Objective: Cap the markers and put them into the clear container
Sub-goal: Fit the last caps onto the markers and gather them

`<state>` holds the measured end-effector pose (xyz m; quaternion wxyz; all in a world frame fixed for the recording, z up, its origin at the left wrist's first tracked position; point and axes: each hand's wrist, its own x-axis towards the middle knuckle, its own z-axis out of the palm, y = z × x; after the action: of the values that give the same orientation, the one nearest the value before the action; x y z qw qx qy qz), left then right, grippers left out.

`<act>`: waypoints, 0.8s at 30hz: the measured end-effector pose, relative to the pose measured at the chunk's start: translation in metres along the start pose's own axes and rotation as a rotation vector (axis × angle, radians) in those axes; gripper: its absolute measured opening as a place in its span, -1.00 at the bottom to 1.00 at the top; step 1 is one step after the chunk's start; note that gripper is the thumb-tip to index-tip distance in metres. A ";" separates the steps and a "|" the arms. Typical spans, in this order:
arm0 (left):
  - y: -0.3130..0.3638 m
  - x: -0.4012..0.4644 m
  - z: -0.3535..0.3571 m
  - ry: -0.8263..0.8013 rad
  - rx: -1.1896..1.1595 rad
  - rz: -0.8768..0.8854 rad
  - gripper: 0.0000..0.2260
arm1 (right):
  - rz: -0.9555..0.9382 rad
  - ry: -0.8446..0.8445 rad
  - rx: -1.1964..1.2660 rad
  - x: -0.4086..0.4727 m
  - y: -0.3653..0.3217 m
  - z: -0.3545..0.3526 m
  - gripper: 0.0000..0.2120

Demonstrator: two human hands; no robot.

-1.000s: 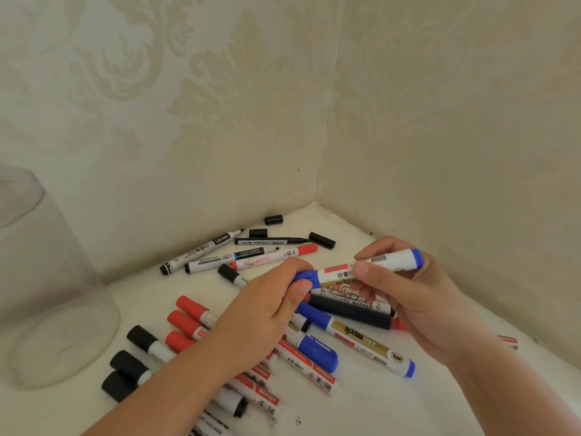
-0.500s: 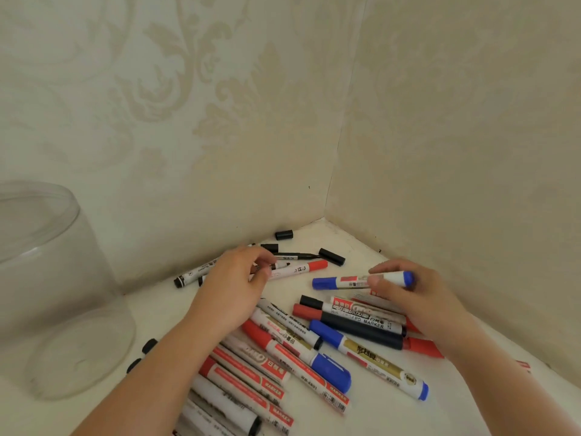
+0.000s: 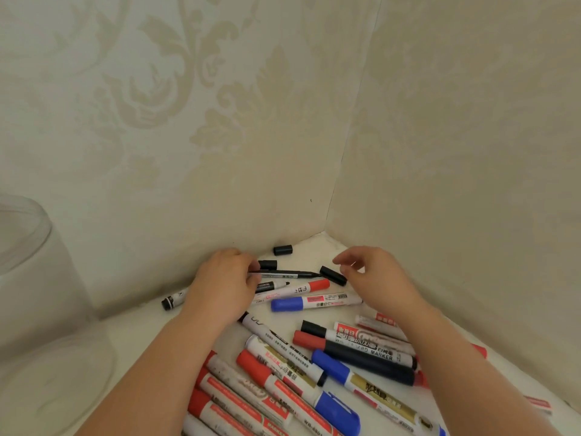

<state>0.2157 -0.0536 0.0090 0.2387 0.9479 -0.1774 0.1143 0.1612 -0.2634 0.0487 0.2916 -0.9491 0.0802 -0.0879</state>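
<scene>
Several markers with red, blue and black caps lie scattered on the white surface. My left hand (image 3: 224,286) pinches the end of a thin uncapped black marker (image 3: 284,274) near the corner. My right hand (image 3: 375,278) hovers with loosely curled fingers just over a loose black cap (image 3: 333,275) and holds nothing. A blue-capped white marker (image 3: 314,302) lies flat between my two hands. Two more loose black caps (image 3: 283,250) (image 3: 268,264) sit by the wall. The clear container (image 3: 47,294) stands at the far left.
Patterned walls meet in a corner (image 3: 327,228) right behind the caps. A dense pile of capped markers (image 3: 298,372) fills the surface between my forearms. An uncapped black-tipped marker (image 3: 272,286) and a red-capped one (image 3: 301,289) lie beside my left hand.
My right hand has let go of the blue-capped marker, which now lies on the surface, and moved to the loose black cap. My left hand has reached the thin black marker.
</scene>
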 end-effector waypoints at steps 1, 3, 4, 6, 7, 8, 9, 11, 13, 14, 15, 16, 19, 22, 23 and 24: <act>0.000 0.000 0.001 -0.014 0.031 0.009 -0.80 | 0.009 0.020 -0.033 0.006 0.000 0.005 -0.77; -0.001 -0.002 0.002 -0.049 0.058 0.008 -0.77 | 0.027 -0.002 -0.119 0.013 0.004 0.016 -0.73; -0.001 -0.003 0.002 -0.063 0.060 0.002 -0.76 | 0.039 -0.023 -0.156 0.014 0.007 0.021 -0.73; -0.001 -0.006 0.003 -0.075 0.059 0.013 -0.75 | 0.074 -0.033 -0.170 0.012 0.011 0.025 -0.78; -0.001 -0.007 0.003 -0.077 0.056 0.030 -0.76 | 0.090 -0.024 -0.159 0.010 0.014 0.025 -0.79; 0.000 -0.007 0.004 -0.077 0.049 0.049 -0.79 | 0.103 -0.017 -0.151 0.008 0.016 0.025 -0.80; 0.001 -0.008 0.005 -0.078 0.037 0.065 -0.81 | 0.107 -0.016 -0.150 0.006 0.019 0.023 -0.81; 0.004 -0.008 0.006 -0.084 0.014 0.094 -0.84 | 0.105 -0.013 -0.137 0.004 0.024 0.018 -0.81; 0.007 -0.009 0.005 -0.106 -0.018 0.126 -0.85 | 0.086 -0.015 0.003 0.003 0.025 0.009 -0.86; 0.009 -0.011 0.004 -0.115 -0.039 0.143 -0.85 | 0.059 -0.025 0.103 0.003 0.024 0.005 -0.88; 0.011 -0.012 0.004 -0.119 -0.061 0.159 -0.85 | 0.026 -0.046 0.191 0.001 0.022 0.001 -0.89; 0.013 -0.013 0.003 -0.115 -0.087 0.171 -0.85 | -0.005 -0.078 0.259 0.000 0.018 -0.002 -0.89; 0.018 -0.017 0.001 -0.088 -0.148 0.189 -0.84 | -0.053 -0.169 0.393 -0.003 0.011 -0.004 -0.87; 0.018 -0.018 0.002 -0.085 -0.161 0.219 -0.78 | 0.007 -0.255 0.671 -0.004 0.012 -0.002 -0.83; 0.018 -0.018 0.003 -0.093 -0.149 0.226 -0.78 | 0.039 -0.282 0.761 -0.003 0.013 -0.003 -0.81; 0.018 -0.018 0.003 -0.097 -0.138 0.233 -0.78 | 0.067 -0.301 0.824 -0.003 0.014 -0.003 -0.81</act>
<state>0.1926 -0.0645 0.0087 0.2795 0.9067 -0.3048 0.0830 0.1561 -0.2759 0.0431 0.6569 -0.7526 0.0257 0.0363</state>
